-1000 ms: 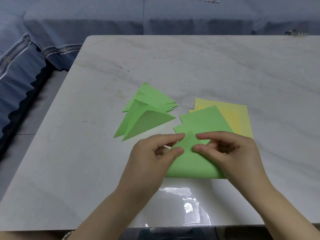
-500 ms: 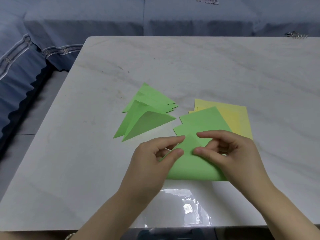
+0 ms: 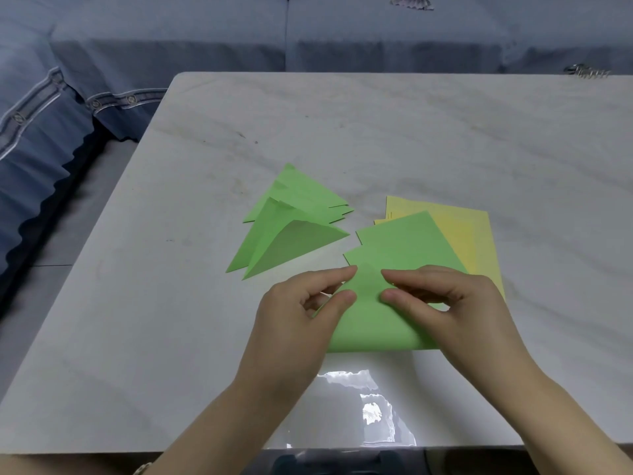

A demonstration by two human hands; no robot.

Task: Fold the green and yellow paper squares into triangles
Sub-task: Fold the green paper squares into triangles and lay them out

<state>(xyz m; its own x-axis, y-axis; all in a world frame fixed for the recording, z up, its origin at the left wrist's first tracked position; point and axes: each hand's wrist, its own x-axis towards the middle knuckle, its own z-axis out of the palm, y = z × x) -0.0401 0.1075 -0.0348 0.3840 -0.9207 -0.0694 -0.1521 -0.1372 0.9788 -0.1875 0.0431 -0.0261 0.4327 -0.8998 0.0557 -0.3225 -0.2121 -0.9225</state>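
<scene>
A green paper sheet (image 3: 373,323) lies half folded at the table's near middle, its fold along the front edge. My left hand (image 3: 294,320) pinches its left side between thumb and forefinger. My right hand (image 3: 442,303) pinches the right side the same way, the fingertips a short gap apart. Under it lies a flat green square (image 3: 404,238) on a stack of yellow squares (image 3: 469,231). Several folded green triangles (image 3: 291,228) are piled to the left, apart from both hands.
The white marble table (image 3: 411,138) reaches to the right past the frame. A blue sofa (image 3: 205,39) runs behind it and down the left side. A bright glare patch (image 3: 363,406) sits on the table's front edge.
Both hands stay on the green sheet; my fingertips have drawn slightly closer together at its top. The papers on the table have not moved.
</scene>
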